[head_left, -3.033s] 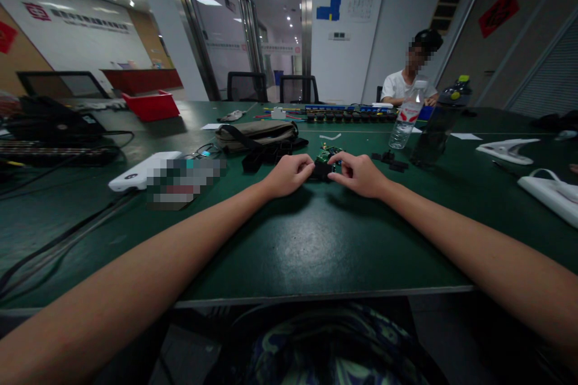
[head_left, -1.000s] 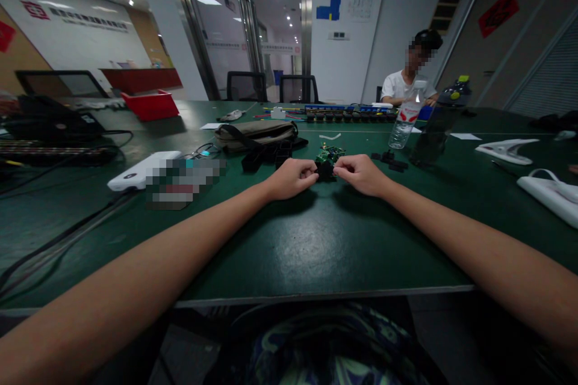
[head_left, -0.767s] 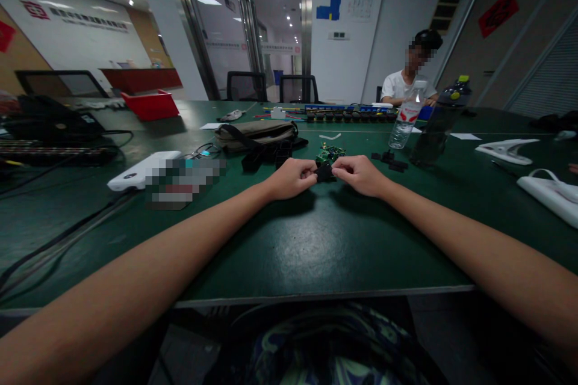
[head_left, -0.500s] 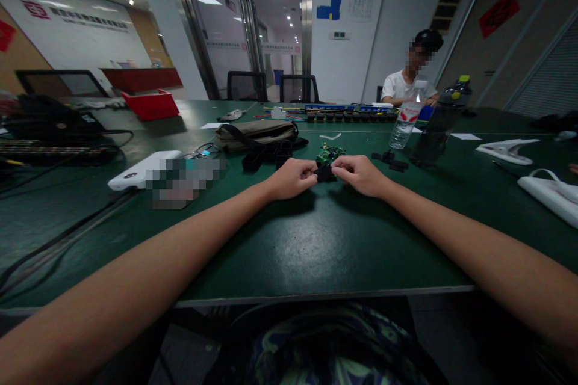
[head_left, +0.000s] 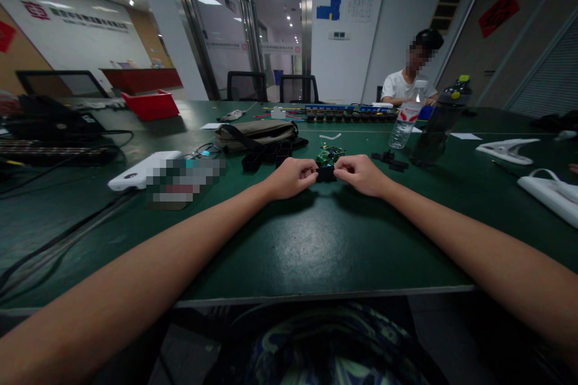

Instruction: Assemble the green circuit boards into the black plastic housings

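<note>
Between my hands is a small black rectangular piece [head_left: 326,174], held level just above the green table. My left hand [head_left: 293,178] pinches its left end with thumb and fingers closed. Its right end is gripped by my right hand [head_left: 360,174], also with closed fingers. Right behind the piece lie several small green circuit boards [head_left: 331,154], partly hidden by it and my fingers. Flat black pieces [head_left: 391,160] lie in a loose group beyond my right hand. Black open box-like parts [head_left: 266,156] sit beyond my left hand.
A grey-brown pouch [head_left: 257,134] lies behind the black parts. At the right stand a clear water bottle [head_left: 405,120] and a dark bottle [head_left: 436,132]. A white power bank [head_left: 144,169] with a cable lies left. Across the table [head_left: 298,252] sits a person [head_left: 401,85].
The black piece has turned from a slant to nearly level between my fingers. My right hand has shifted slightly to the right; my left has hardly moved.
</note>
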Motion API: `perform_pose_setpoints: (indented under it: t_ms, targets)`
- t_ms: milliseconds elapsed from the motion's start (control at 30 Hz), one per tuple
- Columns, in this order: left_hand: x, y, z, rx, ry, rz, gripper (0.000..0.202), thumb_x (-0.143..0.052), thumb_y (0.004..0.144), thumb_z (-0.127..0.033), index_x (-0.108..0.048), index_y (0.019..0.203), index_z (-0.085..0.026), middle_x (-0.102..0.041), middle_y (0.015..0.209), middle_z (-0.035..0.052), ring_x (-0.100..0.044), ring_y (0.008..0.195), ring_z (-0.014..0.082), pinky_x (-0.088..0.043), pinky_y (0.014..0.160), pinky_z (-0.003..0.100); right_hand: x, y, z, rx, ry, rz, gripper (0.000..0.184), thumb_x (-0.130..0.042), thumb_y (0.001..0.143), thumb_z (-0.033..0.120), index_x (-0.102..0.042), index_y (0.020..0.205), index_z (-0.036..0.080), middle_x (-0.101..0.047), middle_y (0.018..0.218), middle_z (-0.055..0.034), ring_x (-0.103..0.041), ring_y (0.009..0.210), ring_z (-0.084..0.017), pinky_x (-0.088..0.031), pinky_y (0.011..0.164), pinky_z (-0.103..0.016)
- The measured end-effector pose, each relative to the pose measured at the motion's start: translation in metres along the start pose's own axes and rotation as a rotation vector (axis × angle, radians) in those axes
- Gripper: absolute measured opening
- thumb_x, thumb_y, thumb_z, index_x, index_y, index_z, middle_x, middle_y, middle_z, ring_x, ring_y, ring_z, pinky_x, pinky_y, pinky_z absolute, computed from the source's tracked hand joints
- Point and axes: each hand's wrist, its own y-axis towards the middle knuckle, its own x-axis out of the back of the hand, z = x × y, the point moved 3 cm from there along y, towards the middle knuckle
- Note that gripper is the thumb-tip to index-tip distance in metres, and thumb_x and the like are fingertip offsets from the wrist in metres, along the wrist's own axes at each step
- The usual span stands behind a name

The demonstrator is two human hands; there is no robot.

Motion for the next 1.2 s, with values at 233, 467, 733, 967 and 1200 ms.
perform_pose_setpoints:
  t_ms: [233,467,733,967,1200]
  targets:
    - [0.0001,0.0006,0.0015,0.009,0.042,-0.004,0.019,-0.052,0.086,-0.028,-0.062,0.077,-0.015,-0.052,0.058,-0.0041,-0.046,0.053,0.0102,-0.033,0.057,0.023,0.0004,0.0001,0.0009,0.020,-0.038,0.002,0.019,-0.055,0.080,0.031,-0.059,0.066,0.018,-0.046,0.054,0.0044,-0.040,0.054,-0.011,-0.030,0.058,-0.026]
    - [-0.0003,0.0006,0.0022,0.012,0.055,0.007,0.020,-0.050,0.088,-0.030,-0.061,0.079,-0.016,-0.054,0.058,-0.0037,-0.047,0.054,0.0109,-0.032,0.056,0.023,-0.0002,0.0004,0.0009,0.026,-0.057,-0.001,0.021,-0.054,0.080,0.032,-0.059,0.066,0.017,-0.046,0.055,0.0040,-0.040,0.055,-0.011,-0.029,0.058,-0.026]
    - [-0.0005,0.0007,0.0030,0.009,0.058,0.006,0.019,-0.049,0.088,-0.029,-0.059,0.078,-0.016,-0.053,0.058,-0.0038,-0.047,0.054,0.0109,-0.032,0.056,0.023,0.0000,-0.0002,0.0013,0.032,-0.066,0.010,0.021,-0.054,0.081,0.032,-0.058,0.067,0.018,-0.046,0.055,0.0045,-0.039,0.054,-0.011,-0.030,0.058,-0.025]
    - [-0.0010,-0.0003,0.0020,-0.002,0.108,0.023,0.016,-0.050,0.088,-0.027,-0.060,0.080,-0.017,-0.051,0.057,-0.0042,-0.046,0.053,0.0108,-0.031,0.056,0.023,-0.0004,-0.0010,0.0026,0.066,-0.102,0.026,0.018,-0.055,0.082,0.029,-0.059,0.068,0.018,-0.047,0.053,0.0053,-0.039,0.052,-0.010,-0.030,0.058,-0.025]
    - [-0.0014,-0.0002,0.0038,-0.005,0.122,0.029,0.018,-0.050,0.090,-0.027,-0.061,0.081,-0.016,-0.053,0.059,-0.0033,-0.047,0.054,0.0113,-0.031,0.057,0.024,-0.0002,-0.0011,0.0033,0.091,-0.144,0.036,0.018,-0.055,0.083,0.029,-0.060,0.070,0.018,-0.048,0.053,0.0050,-0.040,0.051,-0.010,-0.030,0.058,-0.025]
